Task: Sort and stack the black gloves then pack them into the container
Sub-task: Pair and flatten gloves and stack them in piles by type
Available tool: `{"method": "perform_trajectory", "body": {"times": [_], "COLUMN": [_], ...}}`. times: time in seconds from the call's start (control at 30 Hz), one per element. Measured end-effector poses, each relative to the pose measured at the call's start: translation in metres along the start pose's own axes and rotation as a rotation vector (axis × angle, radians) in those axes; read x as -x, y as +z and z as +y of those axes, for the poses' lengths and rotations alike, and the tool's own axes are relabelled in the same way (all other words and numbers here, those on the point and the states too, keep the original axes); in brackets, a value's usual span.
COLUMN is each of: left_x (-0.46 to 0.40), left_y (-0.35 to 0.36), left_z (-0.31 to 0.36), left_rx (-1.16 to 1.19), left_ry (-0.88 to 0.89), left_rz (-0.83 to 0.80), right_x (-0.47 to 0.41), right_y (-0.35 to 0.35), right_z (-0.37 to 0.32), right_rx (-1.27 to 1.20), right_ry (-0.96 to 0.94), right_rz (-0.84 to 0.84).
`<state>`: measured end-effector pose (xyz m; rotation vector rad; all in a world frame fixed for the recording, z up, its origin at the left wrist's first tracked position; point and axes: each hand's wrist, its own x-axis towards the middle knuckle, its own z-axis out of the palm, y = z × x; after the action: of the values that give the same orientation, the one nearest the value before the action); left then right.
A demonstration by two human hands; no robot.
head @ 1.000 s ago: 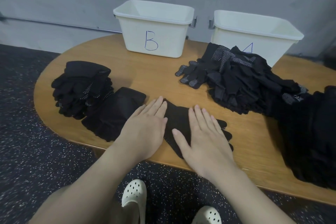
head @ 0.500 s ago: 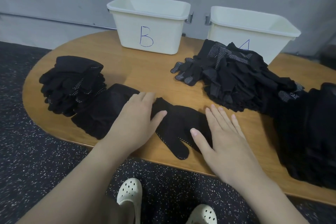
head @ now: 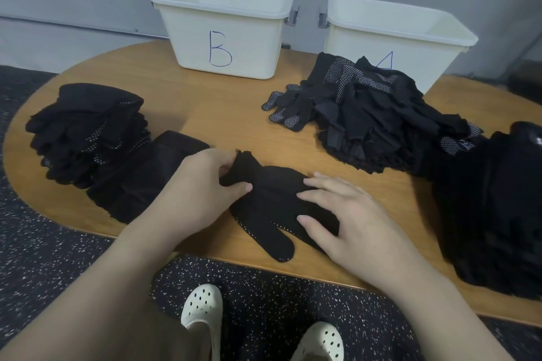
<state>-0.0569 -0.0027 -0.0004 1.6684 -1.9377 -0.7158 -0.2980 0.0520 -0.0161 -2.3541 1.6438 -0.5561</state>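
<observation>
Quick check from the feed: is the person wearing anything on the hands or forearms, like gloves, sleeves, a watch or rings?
Nothing: the left hand and right hand are bare, without gloves, rings or watch. Both forearms are bare as far as the frame shows, with no sleeve edge in view.

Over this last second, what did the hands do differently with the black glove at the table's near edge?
The left hand slid to the black dotted glove's cuff and pinched it; the right hand shifted right, resting on the glove's finger end. The stacks and white bins stayed put.
</observation>
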Motion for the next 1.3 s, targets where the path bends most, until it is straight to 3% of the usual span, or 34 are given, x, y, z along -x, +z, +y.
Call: {"method": "perform_trajectory", "body": {"times": [0.1,0.3,0.43,0.63,0.87,1.17,1.3], "left_x": [0.002,-0.004,-0.003,0.016,0.021,0.025,0.022], "left_y": [-0.002,-0.004,-0.002,0.008,0.022,0.044,0.050], "left_z": [0.001,-0.006,0.002,0.020,0.020,0.017,0.014], "left_rx": [0.022,0.181,0.269,0.328,0.245,0.230,0.105], "left_ry": [0.054,-0.002,0.000,0.136,0.242,0.349,0.396], "left_rz": [0.054,0.241,0.336,0.273,0.289,0.197,0.140], "right_x": [0.001,0.000,-0.001,-0.010,0.004,0.005,0.005], "right_y": [-0.004,-0.003,0.006,0.022,-0.006,-0.010,-0.011], "right_z": [-0.001,-0.004,-0.009,-0.025,0.002,0.013,0.015], "right_rx": [0.002,0.015,0.051,0.027,-0.078,-0.067,-0.066], "right_ry": [0.026,0.032,0.033,0.094,0.116,0.120,0.127], "right_rz": [-0.056,-0.124,-0.083,0.033,-0.111,-0.140,-0.147]}}
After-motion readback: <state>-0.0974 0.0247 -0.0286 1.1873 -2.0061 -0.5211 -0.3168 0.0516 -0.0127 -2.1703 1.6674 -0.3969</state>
